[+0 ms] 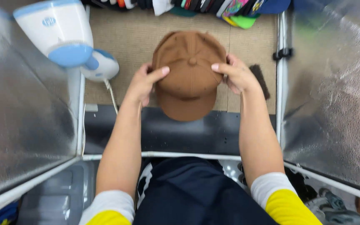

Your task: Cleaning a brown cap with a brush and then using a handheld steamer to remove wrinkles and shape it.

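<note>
Brown cap is gripped at centre, brim toward 6 o'clock. Left hand is clamped on its 9 o'clock side, right hand at 3 o'clock, thumbs on the crown. A white-blue steamer is noted at 10 o'clock on the counter.

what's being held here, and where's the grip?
A brown baseball cap, held by both hands: left hand and right hand grip opposite sides of the crown, thumbs on top, brim pointing toward the person.
</note>
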